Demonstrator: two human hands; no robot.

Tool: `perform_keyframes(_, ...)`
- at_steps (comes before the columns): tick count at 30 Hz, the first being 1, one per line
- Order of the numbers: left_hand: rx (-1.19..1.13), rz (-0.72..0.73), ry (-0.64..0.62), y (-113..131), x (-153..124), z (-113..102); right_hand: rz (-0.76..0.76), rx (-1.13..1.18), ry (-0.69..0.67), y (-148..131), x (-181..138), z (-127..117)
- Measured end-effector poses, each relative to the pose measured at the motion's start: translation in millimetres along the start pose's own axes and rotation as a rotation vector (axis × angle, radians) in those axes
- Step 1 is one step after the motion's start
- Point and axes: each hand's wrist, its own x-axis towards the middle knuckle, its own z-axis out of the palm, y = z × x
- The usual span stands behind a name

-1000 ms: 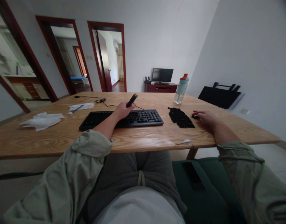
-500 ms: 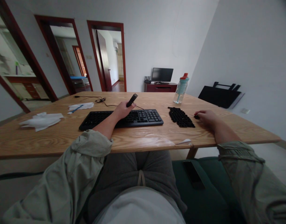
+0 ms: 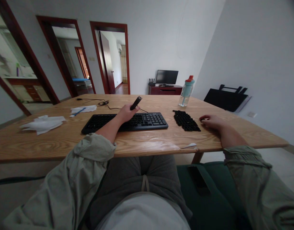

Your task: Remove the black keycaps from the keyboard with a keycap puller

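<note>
Keyboard (image 3: 151,121) lies on the tabletop (image 3: 147,143), left of loose keycaps (image 3: 186,120). My left hand (image 3: 126,113) grips a black tool (image 3: 136,103); my right hand (image 3: 212,122) pinches a small dark piece (image 3: 201,119). Apply light pressure, forearm supported.

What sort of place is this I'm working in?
Probably a living or dining room in a home: a flat screen stands on a low, dark red cabinet, a wooden door stands open to another room, and the work lies on a wooden table.

Wooden table (image 3: 72,149), black keyboard (image 3: 153,120), black keycaps (image 3: 186,121) clustered, water bottle (image 3: 186,92), white tissues (image 3: 45,124)
</note>
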Motion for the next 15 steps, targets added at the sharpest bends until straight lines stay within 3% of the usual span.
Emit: perform_keyframes(15, 0.027, -0.02, -0.007, 2.8, -1.2, -1.6, -0.022, -0.03, -0.009, -8.4, -5.9, -1.4)
